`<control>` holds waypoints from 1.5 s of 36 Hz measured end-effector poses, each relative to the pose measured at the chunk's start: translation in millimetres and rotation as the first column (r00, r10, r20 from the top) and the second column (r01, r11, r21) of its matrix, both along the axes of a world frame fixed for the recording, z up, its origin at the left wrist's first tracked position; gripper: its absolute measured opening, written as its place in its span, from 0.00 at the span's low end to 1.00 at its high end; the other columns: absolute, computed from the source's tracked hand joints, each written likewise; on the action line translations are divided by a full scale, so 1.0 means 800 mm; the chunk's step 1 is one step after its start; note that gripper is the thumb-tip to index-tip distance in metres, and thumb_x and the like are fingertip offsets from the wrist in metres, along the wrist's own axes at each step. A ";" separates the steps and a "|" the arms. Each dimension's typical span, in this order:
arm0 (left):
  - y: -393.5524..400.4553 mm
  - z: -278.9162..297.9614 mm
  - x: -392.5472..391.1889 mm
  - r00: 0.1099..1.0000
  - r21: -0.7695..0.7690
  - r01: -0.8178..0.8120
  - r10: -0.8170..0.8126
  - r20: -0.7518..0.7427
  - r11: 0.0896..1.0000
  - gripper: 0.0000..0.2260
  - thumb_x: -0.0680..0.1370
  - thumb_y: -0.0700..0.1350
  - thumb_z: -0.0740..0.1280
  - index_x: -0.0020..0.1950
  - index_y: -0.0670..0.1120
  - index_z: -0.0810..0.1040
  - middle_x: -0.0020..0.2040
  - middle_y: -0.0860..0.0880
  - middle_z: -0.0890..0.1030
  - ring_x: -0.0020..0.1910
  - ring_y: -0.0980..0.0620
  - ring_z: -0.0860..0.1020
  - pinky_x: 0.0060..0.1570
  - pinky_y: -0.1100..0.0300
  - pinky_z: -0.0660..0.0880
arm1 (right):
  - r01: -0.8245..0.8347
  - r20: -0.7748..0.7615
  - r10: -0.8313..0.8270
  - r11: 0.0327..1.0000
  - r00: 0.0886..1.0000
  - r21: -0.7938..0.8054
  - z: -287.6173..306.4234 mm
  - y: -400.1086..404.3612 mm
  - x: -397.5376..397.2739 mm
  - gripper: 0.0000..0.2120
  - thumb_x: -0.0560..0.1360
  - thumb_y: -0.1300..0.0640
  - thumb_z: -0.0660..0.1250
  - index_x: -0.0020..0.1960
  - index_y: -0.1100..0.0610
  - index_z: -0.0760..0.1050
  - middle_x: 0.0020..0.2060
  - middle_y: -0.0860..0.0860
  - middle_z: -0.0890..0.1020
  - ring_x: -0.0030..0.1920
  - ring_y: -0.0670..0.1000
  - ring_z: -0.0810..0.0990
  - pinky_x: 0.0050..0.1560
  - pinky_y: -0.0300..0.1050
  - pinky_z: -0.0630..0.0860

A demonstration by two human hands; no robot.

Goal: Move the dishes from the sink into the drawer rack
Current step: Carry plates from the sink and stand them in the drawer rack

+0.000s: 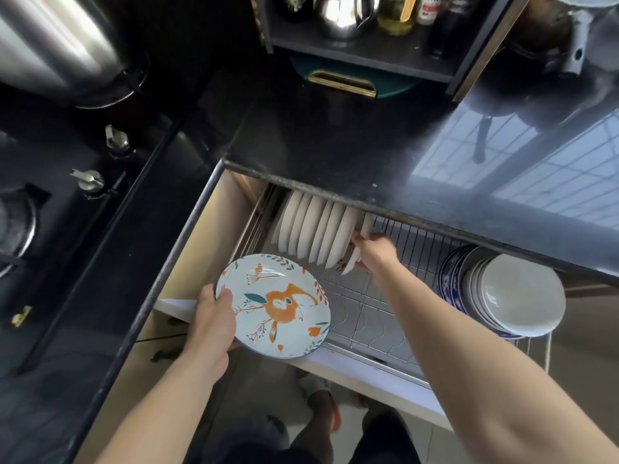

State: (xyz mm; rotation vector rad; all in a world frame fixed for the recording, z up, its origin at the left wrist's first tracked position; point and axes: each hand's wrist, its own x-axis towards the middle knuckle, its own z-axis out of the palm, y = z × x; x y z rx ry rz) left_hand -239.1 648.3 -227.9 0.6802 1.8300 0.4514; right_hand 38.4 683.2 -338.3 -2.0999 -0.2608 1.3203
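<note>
Here, a person stands over an open drawer rack (365, 316) beneath a dark desk (318, 142). The left hand (214, 316) grips the rim of a pale blue plate (273, 304) painted with an orange animal, held tilted above the drawer's front left corner. The right hand (373, 251) curls around a white plate (350, 262) standing on edge at the end of a row of upright white plates (311, 229). Stacked bowls (502, 293) sit at the drawer's right end.
</note>
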 end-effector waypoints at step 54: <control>-0.025 -0.025 0.069 0.991 -0.176 0.047 -0.023 0.135 0.983 0.13 0.87 0.46 0.57 0.69 0.50 0.74 0.55 0.46 0.84 0.52 0.46 0.83 0.36 0.55 0.80 | -0.075 -0.725 0.069 0.997 0.685 0.024 0.070 -0.177 0.019 0.32 0.83 0.34 0.49 0.68 0.55 0.77 0.63 0.57 0.82 0.63 0.59 0.81 0.60 0.59 0.79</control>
